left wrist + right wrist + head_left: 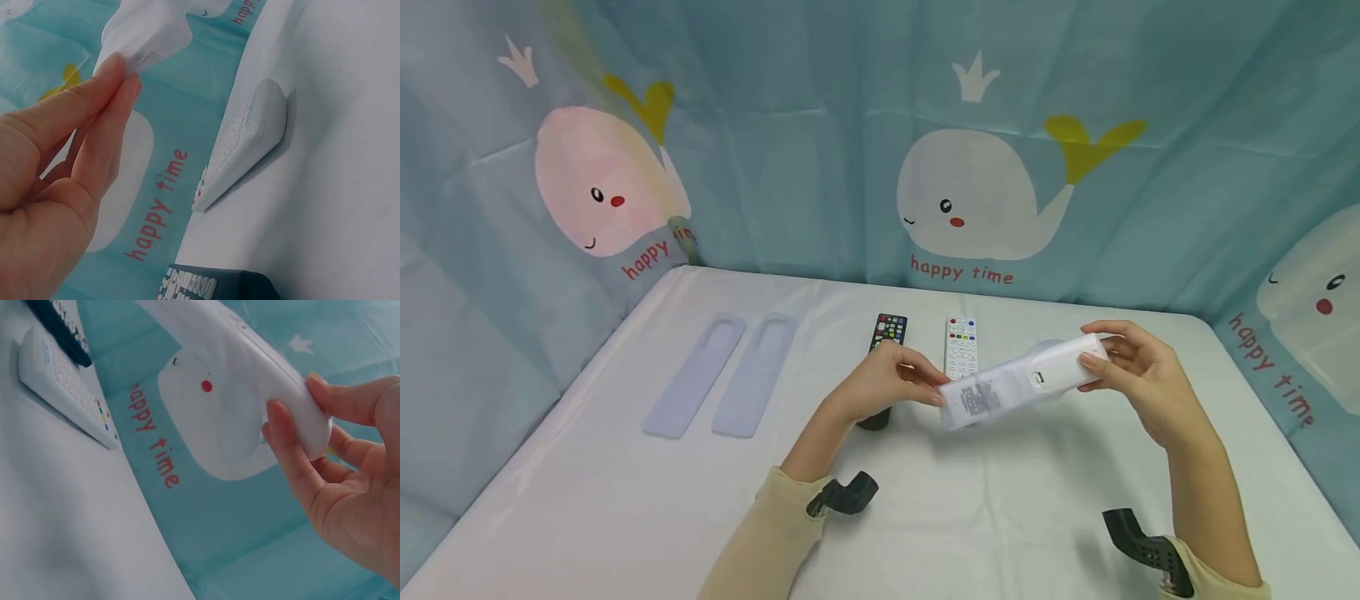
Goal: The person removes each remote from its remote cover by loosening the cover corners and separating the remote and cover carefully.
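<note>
A white remote control [1071,363] is held in the air with its back towards the head camera. Part of it sits inside a translucent sleeve [1011,385], and a loose flap of the sleeve [240,422] hangs beside it in the right wrist view. My left hand [886,385] pinches the sleeve's left end between thumb and fingers. The remote's bare right end is gripped by my right hand [1150,385], thumb on one side and fingers on the other. The remote's button side is hidden in the head view.
On the white table [625,517], a black remote [891,327] lies partly behind my left hand. A second white remote [961,346] lies to its right, buttons up. Two translucent sleeves [696,375] lie side by side at left. A blue whale-print curtain [820,167] surrounds the table.
</note>
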A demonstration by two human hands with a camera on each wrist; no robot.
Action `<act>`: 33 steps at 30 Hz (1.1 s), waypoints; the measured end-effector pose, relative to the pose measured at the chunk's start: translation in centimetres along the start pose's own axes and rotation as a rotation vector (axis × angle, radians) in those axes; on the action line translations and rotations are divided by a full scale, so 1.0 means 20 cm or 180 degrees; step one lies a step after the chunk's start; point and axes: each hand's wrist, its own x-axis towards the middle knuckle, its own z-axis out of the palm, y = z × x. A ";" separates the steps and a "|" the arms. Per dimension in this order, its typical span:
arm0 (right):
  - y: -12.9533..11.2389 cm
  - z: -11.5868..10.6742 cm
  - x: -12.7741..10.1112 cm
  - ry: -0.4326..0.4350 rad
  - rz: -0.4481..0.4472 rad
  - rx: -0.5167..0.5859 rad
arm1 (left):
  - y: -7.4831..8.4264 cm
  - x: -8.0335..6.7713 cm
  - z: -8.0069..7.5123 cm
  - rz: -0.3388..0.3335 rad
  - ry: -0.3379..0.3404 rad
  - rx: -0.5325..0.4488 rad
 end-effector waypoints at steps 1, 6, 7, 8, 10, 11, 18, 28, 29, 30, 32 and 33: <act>0.00 0.00 0.00 0.0012 0.0006 -0.0007 | 0.00 0.00 0.00 0.0016 0.0026 -0.0015; 0.00 -0.01 0.00 0.0083 0.0030 -0.0048 | -0.01 0.00 0.00 0.0013 0.0074 -0.0085; 0.01 -0.01 -0.01 0.0093 0.0033 -0.0043 | -0.01 0.00 0.00 0.0012 0.0061 -0.0120; 0.01 -0.02 -0.01 0.0101 0.0034 -0.0043 | -0.01 0.00 -0.01 0.0009 0.0052 -0.0148; 0.01 -0.02 -0.01 0.0115 0.0034 -0.0043 | -0.01 0.00 -0.01 0.0009 0.0033 -0.0210; 0.01 -0.02 -0.01 0.0124 0.0039 -0.0048 | -0.01 0.00 -0.01 0.0001 0.0025 -0.0256; 0.01 -0.03 -0.01 0.0152 0.0065 0.0060 | -0.01 0.00 -0.02 -0.0059 -0.0045 -0.0470; 0.01 -0.03 -0.01 0.0124 0.0037 0.0119 | -0.03 -0.01 -0.05 0.0004 -0.0077 -0.0321; 0.01 -0.03 -0.01 0.0120 0.0035 0.0124 | -0.03 -0.01 -0.05 0.0009 -0.0086 -0.0311; 0.01 -0.04 -0.01 0.0118 0.0035 0.0139 | -0.03 -0.01 -0.05 0.0015 -0.0092 -0.0297; 0.01 -0.04 -0.01 0.0118 0.0032 0.0156 | -0.02 -0.01 -0.05 0.0023 -0.0115 -0.0300; 0.01 -0.04 -0.01 0.0117 0.0031 0.0166 | -0.02 -0.01 -0.05 0.0026 -0.0125 -0.0304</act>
